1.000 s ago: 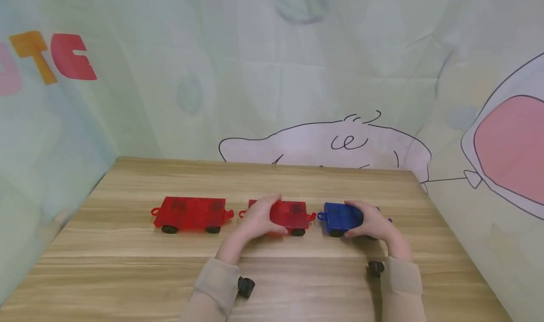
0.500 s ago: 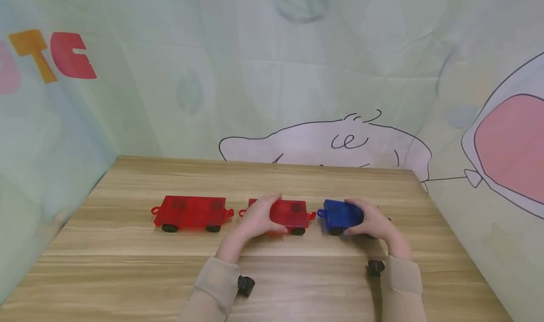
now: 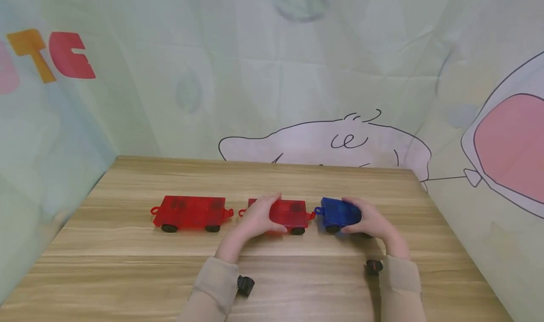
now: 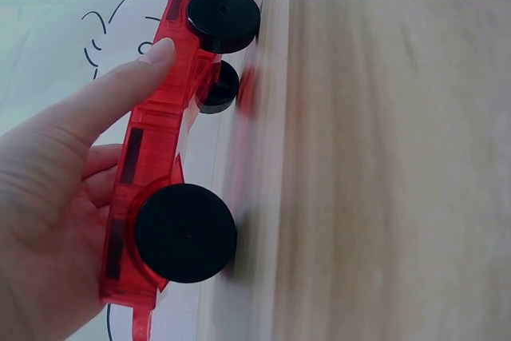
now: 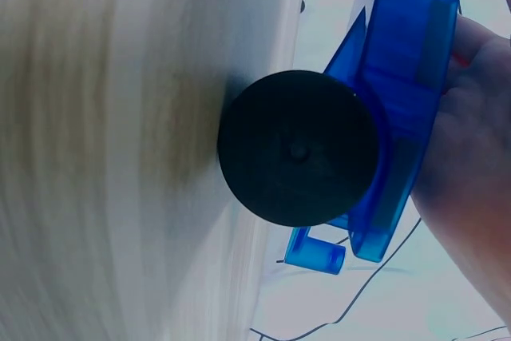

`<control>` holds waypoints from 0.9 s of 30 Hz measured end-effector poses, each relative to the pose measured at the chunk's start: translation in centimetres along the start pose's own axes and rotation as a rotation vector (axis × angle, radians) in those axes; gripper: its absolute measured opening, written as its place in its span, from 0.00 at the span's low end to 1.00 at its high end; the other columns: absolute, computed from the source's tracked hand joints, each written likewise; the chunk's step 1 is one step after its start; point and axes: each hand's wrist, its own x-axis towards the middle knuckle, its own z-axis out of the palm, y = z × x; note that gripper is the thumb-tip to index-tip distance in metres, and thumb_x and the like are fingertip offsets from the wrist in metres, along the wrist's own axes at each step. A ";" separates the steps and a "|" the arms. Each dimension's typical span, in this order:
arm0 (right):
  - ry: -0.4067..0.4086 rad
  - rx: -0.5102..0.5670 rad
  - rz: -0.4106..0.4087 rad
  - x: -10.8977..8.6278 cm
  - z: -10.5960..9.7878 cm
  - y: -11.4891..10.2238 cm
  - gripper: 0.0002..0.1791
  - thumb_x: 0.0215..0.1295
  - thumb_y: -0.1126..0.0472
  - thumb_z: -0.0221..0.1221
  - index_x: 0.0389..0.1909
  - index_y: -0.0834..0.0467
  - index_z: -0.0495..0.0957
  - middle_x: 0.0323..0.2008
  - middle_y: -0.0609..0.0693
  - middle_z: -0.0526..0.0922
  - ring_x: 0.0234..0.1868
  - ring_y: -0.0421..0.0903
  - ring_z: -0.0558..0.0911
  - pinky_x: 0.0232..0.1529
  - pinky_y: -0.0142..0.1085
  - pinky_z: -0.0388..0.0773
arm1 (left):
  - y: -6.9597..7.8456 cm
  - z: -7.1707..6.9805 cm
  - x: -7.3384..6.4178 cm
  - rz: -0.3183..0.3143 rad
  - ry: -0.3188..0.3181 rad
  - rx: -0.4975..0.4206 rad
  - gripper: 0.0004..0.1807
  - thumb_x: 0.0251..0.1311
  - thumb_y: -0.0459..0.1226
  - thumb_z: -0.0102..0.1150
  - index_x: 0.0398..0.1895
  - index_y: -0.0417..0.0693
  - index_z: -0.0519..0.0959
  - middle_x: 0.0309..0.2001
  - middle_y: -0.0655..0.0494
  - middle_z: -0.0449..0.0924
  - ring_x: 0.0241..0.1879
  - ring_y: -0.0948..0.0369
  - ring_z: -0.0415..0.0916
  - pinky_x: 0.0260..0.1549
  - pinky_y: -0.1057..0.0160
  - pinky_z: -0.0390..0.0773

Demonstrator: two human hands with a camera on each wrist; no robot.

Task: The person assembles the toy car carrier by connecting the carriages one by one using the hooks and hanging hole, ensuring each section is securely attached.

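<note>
Partly inside right hand [image 3: 373,219], blue wagon [image 3: 340,212].

Room to pass on the wooden tabletop [image 3: 293,286] at six o'clock, between beige sleeves [image 3: 215,282]; long red toy wagon [image 3: 193,212] blocks eight, blue toy wagon [image 3: 339,211] four.

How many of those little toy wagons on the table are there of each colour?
Red: 2, the untouched red wagon and the gripped red wagon in the left hand
Blue: 1, the blue wagon in the right hand
Total: 3 wagons
</note>
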 end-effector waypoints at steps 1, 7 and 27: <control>-0.001 0.001 -0.002 0.0 0.0 0.0 0.49 0.48 0.55 0.74 0.69 0.66 0.63 0.67 0.71 0.65 0.66 0.70 0.66 0.62 0.66 0.64 | 0.0 0.0 0.0 0.000 0.000 0.001 0.51 0.43 0.44 0.78 0.72 0.45 0.63 0.67 0.46 0.69 0.66 0.48 0.65 0.58 0.43 0.75; -0.008 -0.006 -0.003 0.1 0.2 -0.2 0.48 0.48 0.54 0.74 0.69 0.65 0.63 0.67 0.70 0.66 0.65 0.70 0.66 0.62 0.66 0.65 | 0.1 0.0 -0.1 0.002 0.000 0.000 0.51 0.43 0.44 0.78 0.73 0.44 0.63 0.68 0.46 0.69 0.66 0.48 0.65 0.59 0.43 0.74; -0.023 -0.031 0.002 0.5 0.5 -0.5 0.49 0.47 0.53 0.74 0.69 0.64 0.64 0.68 0.70 0.65 0.67 0.70 0.65 0.63 0.67 0.64 | 0.1 -0.1 -0.1 0.010 0.003 -0.006 0.51 0.44 0.44 0.78 0.72 0.44 0.63 0.68 0.46 0.69 0.66 0.48 0.65 0.59 0.43 0.74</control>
